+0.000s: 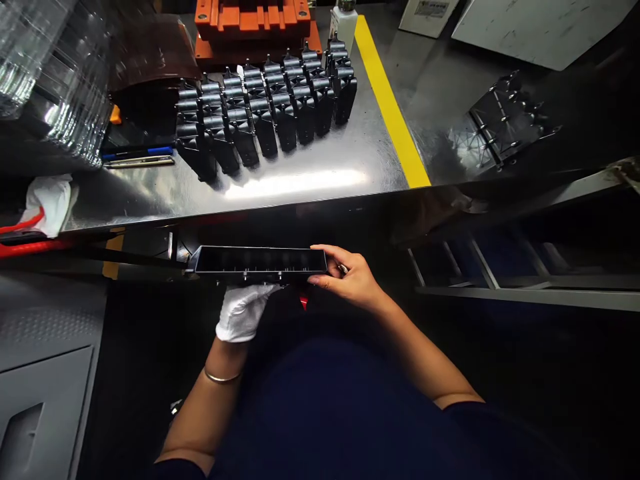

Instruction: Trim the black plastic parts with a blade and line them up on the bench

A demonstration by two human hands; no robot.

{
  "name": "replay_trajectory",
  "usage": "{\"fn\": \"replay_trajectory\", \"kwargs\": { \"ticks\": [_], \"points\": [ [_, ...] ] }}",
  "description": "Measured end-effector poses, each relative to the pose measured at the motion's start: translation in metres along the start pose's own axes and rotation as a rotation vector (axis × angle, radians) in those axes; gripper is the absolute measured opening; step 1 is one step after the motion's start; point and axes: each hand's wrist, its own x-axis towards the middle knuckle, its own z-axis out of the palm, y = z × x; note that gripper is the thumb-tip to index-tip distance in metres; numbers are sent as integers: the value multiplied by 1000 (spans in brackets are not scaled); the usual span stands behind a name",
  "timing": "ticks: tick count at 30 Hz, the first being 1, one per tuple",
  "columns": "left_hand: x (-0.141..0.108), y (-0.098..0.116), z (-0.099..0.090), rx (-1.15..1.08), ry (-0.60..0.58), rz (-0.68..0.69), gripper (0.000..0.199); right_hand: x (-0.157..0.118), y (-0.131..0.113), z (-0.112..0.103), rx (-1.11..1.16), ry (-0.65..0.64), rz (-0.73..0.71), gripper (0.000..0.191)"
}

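A long black plastic part (263,260) is held level in front of the bench edge. My left hand (243,313), in a white glove, supports it from below, its fingers partly hidden behind the part. My bare right hand (350,273) grips the part's right end between thumb and fingers; a small metallic item (343,268) shows between those fingers. Several similar black parts (265,107) stand in a row on the metal bench (300,180). Another black part (513,120) sits apart at the bench's right.
An orange fixture (255,20) and a white bottle (344,23) stand at the back. Clear plastic trays (55,80) are stacked left, near pens (140,153) and a white cloth (50,203). Yellow tape (390,100) crosses the bench. A metal rack (525,293) is at right.
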Motion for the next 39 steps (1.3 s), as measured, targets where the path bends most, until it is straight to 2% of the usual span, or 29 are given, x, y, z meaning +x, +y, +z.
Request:
{"fn": "replay_trajectory", "kwargs": {
  "ticks": [4,6,8,11,13,15,17,20,26,33,35,37,39],
  "points": [
    [2,6,22,-173,-115,-91,19,2,-7,14,-127,55,-90,40],
    [6,6,32,-251,-47,-130,20,2,-7,26,-197,63,-132,39],
    [12,6,38,-265,68,-118,18,1,-7,34,-260,78,-106,42],
    [18,4,43,-227,178,67,17,-4,-7,39,-296,123,24,42],
    [17,2,46,-175,244,280,23,-8,-8,40,-239,116,78,34],
    [14,-2,49,-117,291,489,34,-12,-9,43,-89,80,93,28],
    [10,-5,51,-75,279,641,47,-14,-10,48,110,46,111,26],
    [5,-6,53,-45,212,746,59,-13,-11,57,316,55,154,28],
    [1,-2,50,66,220,747,65,-14,0,66,320,184,172,30],
    [4,-13,43,101,298,694,68,-17,23,74,300,253,188,33],
    [-2,-4,45,87,303,681,62,-17,36,70,284,292,225,36],
    [-9,12,48,41,281,672,45,-18,48,64,269,334,268,40],
    [-13,29,49,33,267,716,38,-21,56,56,262,331,292,42]
  ]
}}
